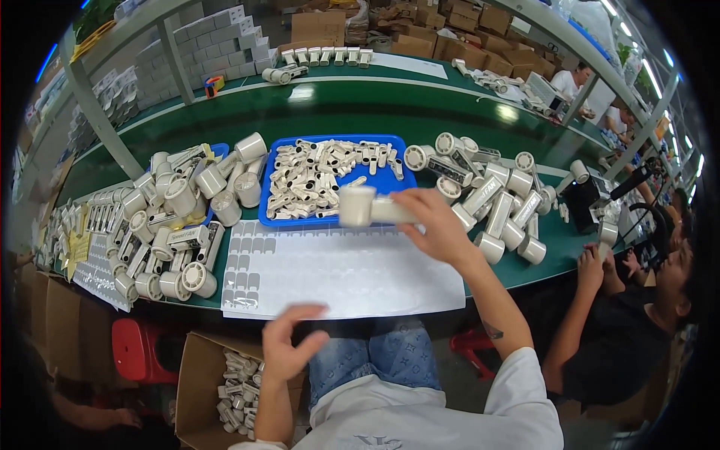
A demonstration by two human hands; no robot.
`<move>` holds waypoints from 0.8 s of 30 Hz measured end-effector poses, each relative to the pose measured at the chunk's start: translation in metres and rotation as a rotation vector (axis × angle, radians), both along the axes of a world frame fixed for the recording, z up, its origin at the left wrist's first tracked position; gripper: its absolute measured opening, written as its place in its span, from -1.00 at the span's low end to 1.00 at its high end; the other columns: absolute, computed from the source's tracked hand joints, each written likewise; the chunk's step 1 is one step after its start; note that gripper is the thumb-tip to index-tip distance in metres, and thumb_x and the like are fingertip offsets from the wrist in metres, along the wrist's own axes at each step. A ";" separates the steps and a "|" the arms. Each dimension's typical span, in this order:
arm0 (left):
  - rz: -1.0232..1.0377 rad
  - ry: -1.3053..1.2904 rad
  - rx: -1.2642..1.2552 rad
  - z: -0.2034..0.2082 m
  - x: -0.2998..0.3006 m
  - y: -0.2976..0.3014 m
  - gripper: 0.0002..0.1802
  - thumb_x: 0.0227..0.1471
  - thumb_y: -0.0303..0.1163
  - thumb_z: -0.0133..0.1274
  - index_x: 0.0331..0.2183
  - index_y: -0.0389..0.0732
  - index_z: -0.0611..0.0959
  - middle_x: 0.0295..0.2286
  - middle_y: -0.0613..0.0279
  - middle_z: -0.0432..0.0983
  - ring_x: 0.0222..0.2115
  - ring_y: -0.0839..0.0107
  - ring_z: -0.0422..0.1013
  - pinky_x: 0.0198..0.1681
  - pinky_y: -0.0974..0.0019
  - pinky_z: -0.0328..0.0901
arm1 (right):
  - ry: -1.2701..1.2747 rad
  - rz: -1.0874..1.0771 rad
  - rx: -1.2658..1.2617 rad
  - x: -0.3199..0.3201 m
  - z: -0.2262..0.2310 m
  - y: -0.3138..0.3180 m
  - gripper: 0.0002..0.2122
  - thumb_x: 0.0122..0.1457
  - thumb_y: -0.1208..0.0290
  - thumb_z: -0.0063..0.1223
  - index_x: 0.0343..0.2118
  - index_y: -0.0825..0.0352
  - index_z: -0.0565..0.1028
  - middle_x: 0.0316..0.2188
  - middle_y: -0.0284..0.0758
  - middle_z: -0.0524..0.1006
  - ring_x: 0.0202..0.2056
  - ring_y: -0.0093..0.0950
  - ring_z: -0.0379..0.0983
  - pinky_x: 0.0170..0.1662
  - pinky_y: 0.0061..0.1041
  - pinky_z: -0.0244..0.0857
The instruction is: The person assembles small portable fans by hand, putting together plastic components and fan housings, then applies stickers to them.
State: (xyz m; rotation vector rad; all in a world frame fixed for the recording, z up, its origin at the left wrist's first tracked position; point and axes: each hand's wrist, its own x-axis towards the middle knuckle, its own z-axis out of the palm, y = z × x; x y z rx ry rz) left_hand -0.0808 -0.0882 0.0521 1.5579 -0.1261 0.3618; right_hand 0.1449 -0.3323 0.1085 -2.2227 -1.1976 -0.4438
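My right hand [435, 225] is wrapped round the handle of a white handheld fan [356, 206], a little blurred by motion. The fan's thick round head points left, over the near edge of a blue tray [360, 178] heaped with small white parts [304, 180]. Below it lies a pale sheet of labels [345, 274], with grey label shapes along its left and top. My left hand [292, 345] hangs near the sheet's front edge, holding nothing, its blurred fingers stretched out and the thumb apart.
Fan bodies are piled left [176, 199] and right [499, 202] on the green bench [315, 105]. A carton [195, 390] of white parts stands on the floor beside a red stool [142, 349]. At right, a co-worker [622, 337] handles a fan beside a black device [589, 202].
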 end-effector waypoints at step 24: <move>-0.014 -0.015 1.024 0.035 0.120 0.025 -0.53 -0.32 -0.50 0.32 -0.22 -0.16 0.60 -0.20 0.16 0.49 -0.08 0.12 0.35 0.03 0.16 0.23 | 0.267 -0.068 -0.105 -0.004 -0.061 -0.007 -0.82 0.15 0.42 0.08 -0.20 0.32 0.55 -0.37 -0.20 0.54 -0.37 -0.22 0.52 -0.30 -0.30 0.40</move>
